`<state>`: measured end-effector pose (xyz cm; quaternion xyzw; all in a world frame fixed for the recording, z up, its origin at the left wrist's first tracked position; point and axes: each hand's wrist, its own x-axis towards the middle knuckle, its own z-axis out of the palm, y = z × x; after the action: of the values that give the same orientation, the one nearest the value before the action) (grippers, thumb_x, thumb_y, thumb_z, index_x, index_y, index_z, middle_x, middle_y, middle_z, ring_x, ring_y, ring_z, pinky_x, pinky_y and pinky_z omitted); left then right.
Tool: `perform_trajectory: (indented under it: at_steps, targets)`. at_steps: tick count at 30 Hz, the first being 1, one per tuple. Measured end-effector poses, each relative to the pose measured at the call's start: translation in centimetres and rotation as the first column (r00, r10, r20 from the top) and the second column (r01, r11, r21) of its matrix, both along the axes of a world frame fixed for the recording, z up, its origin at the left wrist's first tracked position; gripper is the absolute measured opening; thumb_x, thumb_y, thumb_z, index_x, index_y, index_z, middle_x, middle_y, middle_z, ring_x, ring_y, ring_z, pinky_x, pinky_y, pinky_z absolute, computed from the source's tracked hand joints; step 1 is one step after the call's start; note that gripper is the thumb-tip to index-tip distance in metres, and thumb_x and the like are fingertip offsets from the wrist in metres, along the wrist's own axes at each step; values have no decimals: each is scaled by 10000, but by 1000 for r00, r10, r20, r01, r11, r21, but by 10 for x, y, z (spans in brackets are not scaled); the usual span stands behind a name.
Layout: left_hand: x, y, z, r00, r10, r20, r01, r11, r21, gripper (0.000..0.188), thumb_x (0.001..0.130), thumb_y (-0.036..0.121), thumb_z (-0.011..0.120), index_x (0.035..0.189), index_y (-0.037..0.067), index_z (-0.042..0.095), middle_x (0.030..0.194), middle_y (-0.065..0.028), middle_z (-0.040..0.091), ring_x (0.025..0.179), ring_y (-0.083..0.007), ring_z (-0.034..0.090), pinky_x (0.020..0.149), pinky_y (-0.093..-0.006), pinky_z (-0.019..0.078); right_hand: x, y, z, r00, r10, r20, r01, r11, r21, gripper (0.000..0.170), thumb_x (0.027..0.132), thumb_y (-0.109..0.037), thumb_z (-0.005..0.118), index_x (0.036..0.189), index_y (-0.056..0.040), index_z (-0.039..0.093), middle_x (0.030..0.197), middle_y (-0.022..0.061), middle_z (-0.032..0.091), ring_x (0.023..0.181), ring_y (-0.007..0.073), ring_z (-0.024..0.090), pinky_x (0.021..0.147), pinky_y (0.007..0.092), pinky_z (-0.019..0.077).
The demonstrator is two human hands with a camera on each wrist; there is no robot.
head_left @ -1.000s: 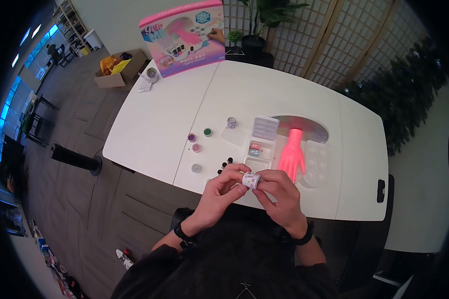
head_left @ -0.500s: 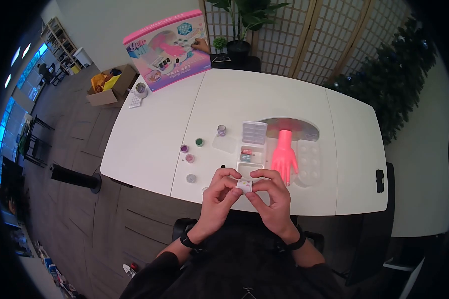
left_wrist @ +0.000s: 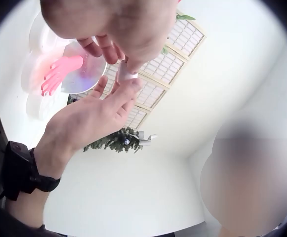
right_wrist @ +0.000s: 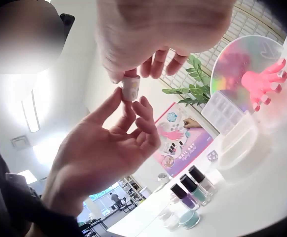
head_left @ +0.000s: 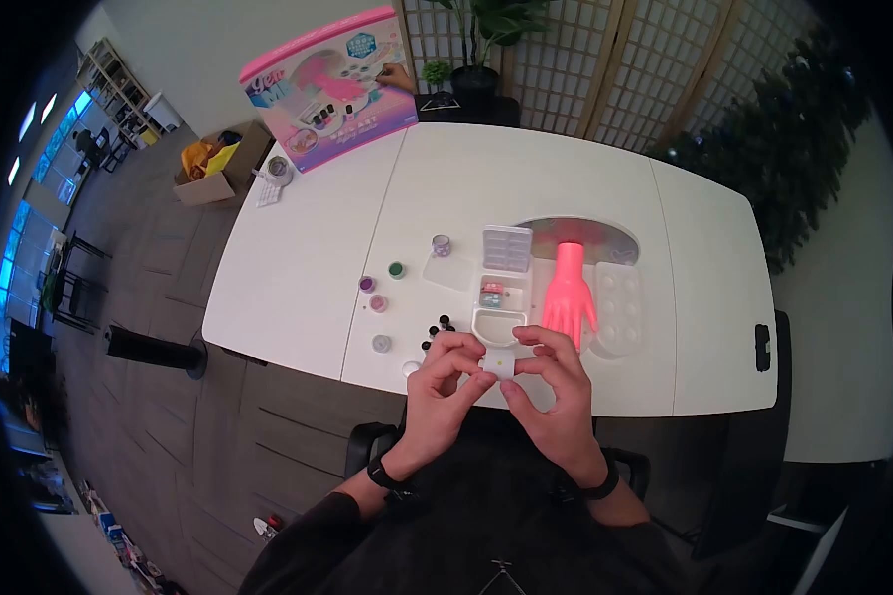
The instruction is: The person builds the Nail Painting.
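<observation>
A small white roll [head_left: 498, 364] printed with little coloured designs is held sideways between both hands, above the table's front edge. My left hand [head_left: 442, 395] pinches its left end between thumb and fingers. From the other side my right hand [head_left: 558, 405] grips the right end, thumb below and fingers above. In the right wrist view the roll [right_wrist: 130, 89] shows yellow and grey marks on its side. Just beyond the hands are a white tray [head_left: 479, 319] with compartments, a pink model hand [head_left: 569, 293] and several black-capped polish bottles [right_wrist: 189, 190].
Small jars, among them a green one [head_left: 397, 270] and a purple one [head_left: 367, 284], stand left of the tray. A clear lid [head_left: 507, 248] is raised behind it. At the right lies a white palette [head_left: 618, 309]. A nail art box [head_left: 332, 94] stands at the back left.
The roll stays between both hands and has turned, so different printed marks face up. The head view has shifted, and the black-capped bottles show more beside the left hand than half a second ago.
</observation>
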<state>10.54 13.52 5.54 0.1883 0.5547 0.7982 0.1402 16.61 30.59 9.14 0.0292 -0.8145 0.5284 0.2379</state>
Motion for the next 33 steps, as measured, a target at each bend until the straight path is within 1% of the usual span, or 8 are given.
perform_trajectory:
  at_steps: [1, 5, 11, 17, 19, 24, 30, 33]
  targets:
    - [0, 2, 0, 991, 40, -130, -44, 998, -35, 50, 991, -25, 758, 1010, 13, 732, 1304, -54, 569, 1178, -137, 605, 1056, -320, 479, 1, 1, 1, 1000, -4, 1, 4, 1000, -1, 190, 892, -101, 880, 1013, -19, 758, 1353, 123, 685, 1233, 314, 665, 1009, 439, 537]
    - [3, 6, 3, 980, 62, -189, -81, 992, -95, 68, 978, -18, 768, 934, 6, 722, 1306, -85, 568, 1181, -180, 596, 1047, -355, 476, 5, 5, -6, 1000, 5, 31, -2, 997, -72, 153, 919, -94, 853, 1006, -8, 761, 1351, 122, 695, 1235, 300, 676, 1016, 432, 535]
    - [7, 9, 8, 960, 29, -280, -77, 984, -161, 98, 941, -42, 785, 1001, 1, 720, 1392, -121, 569, 1208, -211, 614, 1074, -363, 483, 4, 6, -12, 997, -76, -25, 74, 995, -73, 138, 927, -71, 846, 951, 10, 737, 1252, 125, 727, 1147, 295, 699, 959, 403, 551]
    - [5, 10, 8, 898, 6, -440, -123, 963, -238, 214, 886, -101, 810, 1058, -12, 719, 1270, -133, 679, 1144, -227, 653, 1058, -370, 511, 4, 12, -16, 999, -32, -2, 31, 993, -110, 116, 948, -53, 816, 964, 16, 725, 1220, 126, 731, 1122, 295, 698, 942, 401, 549]
    - [5, 12, 6, 920, 42, -390, -132, 970, -207, 166, 910, -21, 833, 1044, 15, 742, 1110, -116, 740, 1053, -233, 706, 920, -353, 573, 4, 17, -16, 1000, -1, 9, 2, 989, -151, 101, 955, -47, 803, 978, 15, 726, 1229, 128, 728, 1130, 297, 695, 951, 402, 545]
    - [-1, 7, 0, 985, 39, -166, -72, 978, -195, 84, 988, 24, 789, 1047, -9, 740, 1057, -84, 734, 1007, -167, 693, 896, -309, 551, 5, 23, -5, 989, 140, 42, -137, 987, -84, 191, 933, -61, 811, 1106, -13, 747, 1354, 132, 678, 1244, 310, 637, 1047, 422, 510]
    - [-3, 7, 8, 995, -34, 98, 46, 992, -120, 102, 1059, 80, 739, 1048, -21, 740, 1037, -22, 732, 1006, -79, 674, 898, -268, 538, 6, 29, -11, 991, 133, 7, -133, 976, 170, 312, 883, -55, 850, 1176, -38, 743, 1427, 110, 637, 1303, 330, 603, 1100, 452, 487]
    - [-4, 6, 8, 985, -53, 164, 71, 992, -108, 120, 1074, 97, 724, 1060, -21, 743, 1022, -3, 737, 1005, -63, 679, 897, -253, 536, 4, 28, -4, 988, 152, -2, -149, 975, 163, 316, 874, -62, 863, 1166, -41, 743, 1422, 108, 638, 1309, 334, 603, 1102, 455, 480]
